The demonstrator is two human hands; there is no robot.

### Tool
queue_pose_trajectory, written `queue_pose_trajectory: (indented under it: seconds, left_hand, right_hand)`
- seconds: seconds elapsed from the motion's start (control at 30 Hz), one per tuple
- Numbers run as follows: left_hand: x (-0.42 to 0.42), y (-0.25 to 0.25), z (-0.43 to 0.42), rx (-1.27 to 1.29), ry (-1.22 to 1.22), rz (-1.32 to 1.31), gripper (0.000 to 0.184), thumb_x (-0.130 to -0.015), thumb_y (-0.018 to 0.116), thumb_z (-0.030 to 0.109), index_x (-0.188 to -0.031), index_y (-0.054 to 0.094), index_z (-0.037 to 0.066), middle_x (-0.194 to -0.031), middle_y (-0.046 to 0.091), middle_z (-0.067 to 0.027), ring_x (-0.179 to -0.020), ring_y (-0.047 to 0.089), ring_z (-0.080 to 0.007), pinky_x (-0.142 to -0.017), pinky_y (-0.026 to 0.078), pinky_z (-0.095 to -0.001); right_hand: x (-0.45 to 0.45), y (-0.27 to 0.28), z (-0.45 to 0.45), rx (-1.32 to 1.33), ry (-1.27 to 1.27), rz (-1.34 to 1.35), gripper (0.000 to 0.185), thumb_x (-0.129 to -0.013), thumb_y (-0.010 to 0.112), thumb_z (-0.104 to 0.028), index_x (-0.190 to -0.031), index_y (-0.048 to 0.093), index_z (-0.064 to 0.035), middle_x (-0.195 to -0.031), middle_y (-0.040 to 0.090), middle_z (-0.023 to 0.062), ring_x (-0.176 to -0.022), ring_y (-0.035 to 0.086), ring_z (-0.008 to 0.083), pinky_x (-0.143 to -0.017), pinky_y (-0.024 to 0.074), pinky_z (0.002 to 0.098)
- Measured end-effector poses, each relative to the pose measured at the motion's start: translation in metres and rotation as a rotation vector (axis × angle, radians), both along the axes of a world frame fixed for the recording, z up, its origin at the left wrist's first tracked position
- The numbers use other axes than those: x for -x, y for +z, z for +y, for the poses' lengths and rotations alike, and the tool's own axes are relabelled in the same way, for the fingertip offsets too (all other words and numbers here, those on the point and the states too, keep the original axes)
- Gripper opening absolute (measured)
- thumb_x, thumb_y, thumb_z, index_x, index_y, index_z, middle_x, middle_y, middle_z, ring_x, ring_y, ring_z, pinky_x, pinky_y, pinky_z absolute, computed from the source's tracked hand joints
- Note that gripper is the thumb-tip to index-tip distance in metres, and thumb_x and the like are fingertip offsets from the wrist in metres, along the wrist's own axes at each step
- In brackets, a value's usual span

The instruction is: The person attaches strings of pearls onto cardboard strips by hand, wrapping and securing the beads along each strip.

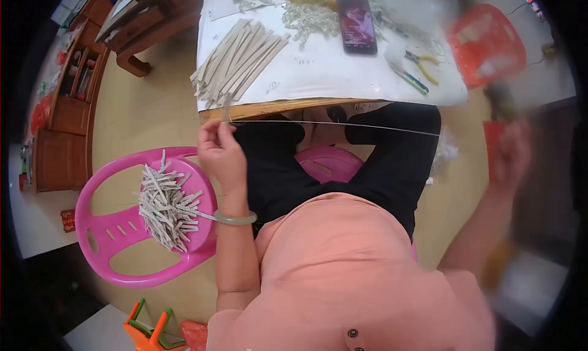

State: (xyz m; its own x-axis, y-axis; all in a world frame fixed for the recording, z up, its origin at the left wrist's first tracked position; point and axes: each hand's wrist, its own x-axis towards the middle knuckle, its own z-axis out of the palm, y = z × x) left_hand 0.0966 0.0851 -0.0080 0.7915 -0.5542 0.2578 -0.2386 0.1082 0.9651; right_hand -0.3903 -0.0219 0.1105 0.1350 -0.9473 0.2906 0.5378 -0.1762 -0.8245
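Note:
A thin pale string (343, 124) runs nearly level over my lap, just off the table's front edge. Its left end meets my left hand (217, 141), whose fingers are pinched on it beside a small strip end. On the right, the string stretches toward my right hand (513, 152), which is raised and smeared by motion, so its fingers cannot be made out. Long pale strips (239, 60) lie in a fanned pile on the white-covered table (294, 85), above my left hand. Many short folded strips (168, 207) are heaped on a pink chair (110, 228) at my left.
A phone (357, 23), yellow-handled pliers (427, 66) and a green-handled tool (413, 80) lie on the table near clear beaded strands (309, 20). Beyond its right edge is a red chair (511, 45). A wooden cabinet (67, 115) stands far left.

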Motion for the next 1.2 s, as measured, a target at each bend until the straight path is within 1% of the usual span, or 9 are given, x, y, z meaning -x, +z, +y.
queue_pose_trajectory:
  seconds: [0.07,0.2,0.27,0.37,0.47,0.57,0.63,0.7,1.2]
  left_hand:
    - [-0.024,-0.003,0.007,-0.036,0.094,-0.064,0.003,-0.088,0.054,-0.001,-0.090,0.056,0.000,-0.077,0.061,-0.0045,-0.069,0.057,-0.0089,-0.066,0.045,-0.0202]
    - [-0.020,-0.002,0.008,-0.133,0.043,-0.105,0.004,-0.088,0.054,0.000,-0.091,0.057,-0.001,-0.075,0.062,-0.0049,-0.068,0.058,-0.0091,-0.066,0.046,-0.0207]
    - [-0.004,-0.005,0.001,-0.031,-0.181,0.039,0.005,-0.088,0.056,0.002,-0.093,0.058,0.000,-0.079,0.065,-0.0066,-0.064,0.056,-0.0078,-0.058,0.044,-0.0192]
    - [0.038,0.034,-0.002,-0.073,-0.497,0.470,0.008,-0.087,0.059,0.004,-0.095,0.058,0.003,-0.084,0.068,-0.0109,-0.053,0.051,-0.0054,-0.043,0.035,-0.0166]
    - [0.074,0.038,-0.007,-0.089,-0.653,0.562,0.008,-0.089,0.059,0.006,-0.095,0.057,0.002,-0.085,0.068,-0.0107,-0.053,0.052,-0.0054,-0.044,0.035,-0.0159]
    - [0.091,0.043,-0.006,-0.112,-0.671,0.583,0.009,-0.088,0.061,0.006,-0.095,0.058,0.000,-0.083,0.068,-0.0094,-0.052,0.051,-0.0036,-0.043,0.035,-0.0153]
    - [0.095,0.042,-0.003,-0.078,-0.686,0.604,0.010,-0.088,0.061,0.004,-0.095,0.057,-0.001,-0.083,0.068,-0.0093,-0.053,0.051,-0.0035,-0.045,0.037,-0.0151]
    - [0.096,0.042,-0.001,-0.068,-0.684,0.610,0.010,-0.087,0.062,0.003,-0.094,0.057,-0.001,-0.083,0.067,-0.0082,-0.056,0.053,-0.0035,-0.048,0.040,-0.0154]
    - [0.101,0.036,0.003,-0.110,-0.605,0.306,0.011,-0.085,0.063,0.000,-0.094,0.057,-0.002,-0.081,0.065,-0.0054,-0.062,0.055,-0.0041,-0.053,0.043,-0.0164]
  right_hand:
    - [0.054,0.011,0.004,-0.091,-0.410,0.109,0.012,-0.099,0.040,-0.011,-0.105,0.049,-0.0043,-0.067,0.036,-0.0034,-0.048,0.026,0.0041,-0.044,0.0246,0.0168]
    - [0.103,-0.048,-0.007,-0.188,-0.725,0.299,0.011,-0.098,0.041,-0.010,-0.103,0.047,-0.0029,-0.068,0.039,-0.0017,-0.050,0.031,0.0054,-0.045,0.0263,0.0188]
    - [0.105,-0.084,-0.013,-0.242,-0.672,0.363,0.013,-0.096,0.046,-0.013,-0.104,0.049,-0.0024,-0.071,0.043,-0.0005,-0.056,0.038,0.0055,-0.047,0.0296,0.0193]
    - [-0.050,-0.064,0.006,-0.229,-0.325,0.476,0.014,-0.090,0.053,-0.011,-0.102,0.053,-0.0017,-0.072,0.051,-0.0001,-0.056,0.043,0.0050,-0.048,0.0340,0.0180]
    - [-0.164,-0.051,0.021,-0.223,0.067,0.778,0.010,-0.091,0.054,-0.012,-0.095,0.059,-0.0041,-0.070,0.058,0.0022,-0.061,0.054,0.0057,-0.048,0.0390,0.0190]
    - [-0.225,-0.051,0.032,-0.136,0.251,0.710,0.009,-0.089,0.053,-0.007,-0.095,0.058,-0.0010,-0.071,0.059,0.0025,-0.059,0.052,0.0061,-0.052,0.0419,0.0205]
    - [-0.244,-0.063,0.040,-0.083,0.240,0.710,0.007,-0.085,0.059,-0.003,-0.090,0.061,0.0001,-0.069,0.058,0.0037,-0.058,0.051,0.0088,-0.053,0.0426,0.0243]
    - [-0.250,-0.056,0.045,0.264,0.055,0.893,0.005,-0.079,0.063,-0.001,-0.084,0.064,-0.0016,-0.068,0.054,0.0049,-0.058,0.052,0.0134,-0.053,0.0419,0.0268]
    - [-0.249,-0.049,0.050,0.228,0.060,1.010,0.009,-0.073,0.068,-0.002,-0.081,0.069,-0.0049,-0.065,0.052,0.0069,-0.056,0.050,0.0173,-0.052,0.0408,0.0288]
